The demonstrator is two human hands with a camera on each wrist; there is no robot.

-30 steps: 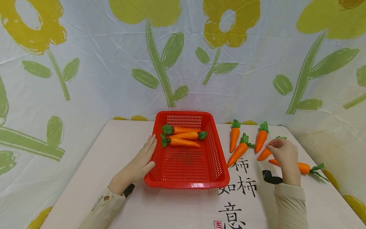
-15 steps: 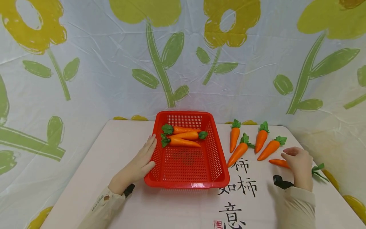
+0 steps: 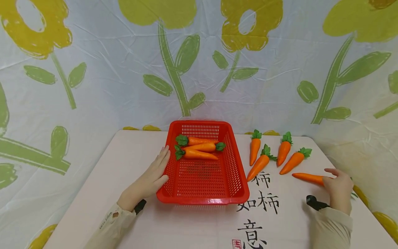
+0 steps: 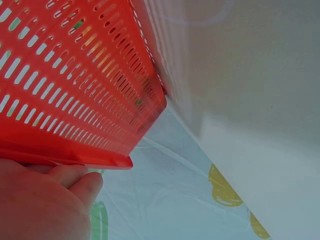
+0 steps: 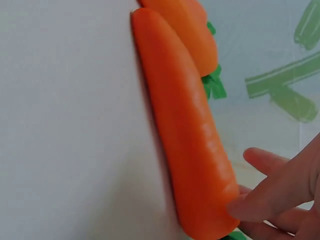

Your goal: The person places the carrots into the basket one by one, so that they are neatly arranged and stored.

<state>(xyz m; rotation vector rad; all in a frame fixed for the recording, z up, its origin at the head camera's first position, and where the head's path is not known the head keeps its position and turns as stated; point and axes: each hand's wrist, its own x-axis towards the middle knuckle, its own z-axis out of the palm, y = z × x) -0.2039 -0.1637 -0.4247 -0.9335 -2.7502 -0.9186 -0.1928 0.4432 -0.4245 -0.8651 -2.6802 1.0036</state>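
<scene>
A red slotted basket point(image 3: 202, 200) stands mid-table with three orange carrots point(image 3: 199, 148) at its far end. My left hand point(image 3: 152, 176) lies with straight fingers against the basket's left wall; in the left wrist view the hand point(image 4: 50, 200) sits just under the basket's rim point(image 4: 75, 100). At the right, my right hand point(image 3: 338, 184) covers the thick end of a carrot point(image 3: 308, 178) lying flat on the table. Seen from the right wrist, thumb and fingers point(image 5: 270, 165) close round that carrot point(image 5: 190, 140) from both sides. Its leaves are mostly hidden.
Several more carrots point(image 3: 260, 164) lie in a row on the table right of the basket, one point(image 5: 192, 30) just beyond the gripped carrot's tip. Black characters point(image 3: 262, 200) are printed on the pale table. A flowered cloth point(image 3: 199, 69) backs the table; the table edge is near the right hand.
My right hand has moved right and nearer, away from the row of carrots, to the thick end of the lying carrot and closed on it. The left hand and basket have not moved.
</scene>
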